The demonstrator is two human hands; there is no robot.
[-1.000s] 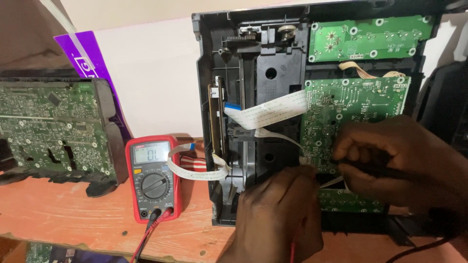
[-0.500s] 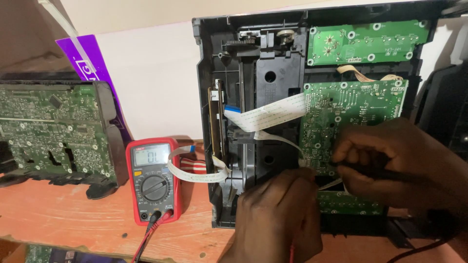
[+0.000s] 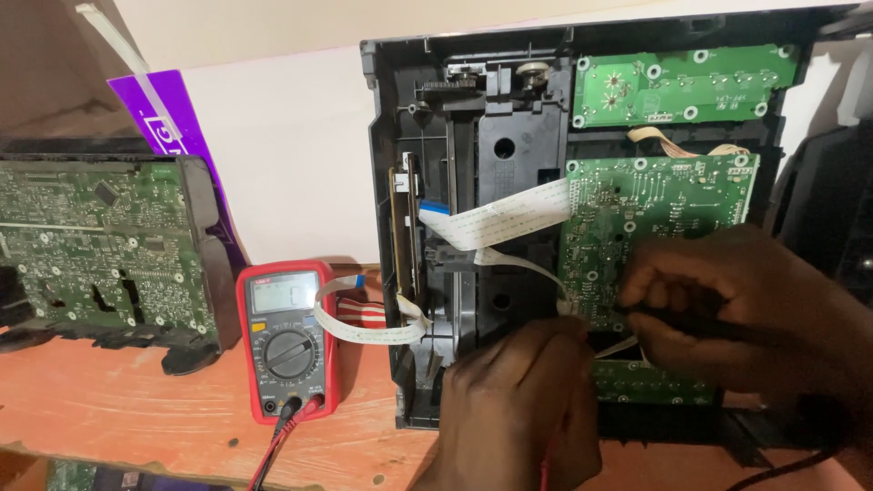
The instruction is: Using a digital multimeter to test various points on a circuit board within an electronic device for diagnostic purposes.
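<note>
Opened chassis (image 3: 473, 164) upright, boards exposed. Right hand (image 3: 727, 309) pinches black probe on main green board (image 3: 655, 227); left hand (image 3: 518, 409) closed around red probe lead. Multimeter (image 3: 288, 341) left, powered. Probing underway, unfinished.

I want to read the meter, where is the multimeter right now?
In the head view, the red multimeter stands on the wooden bench, left of the open black chassis and beside the white ribbon cable.

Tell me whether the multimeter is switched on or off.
On: the red multimeter shows a lit reading on its grey display, and a red and a black lead are plugged in at its bottom.
</note>
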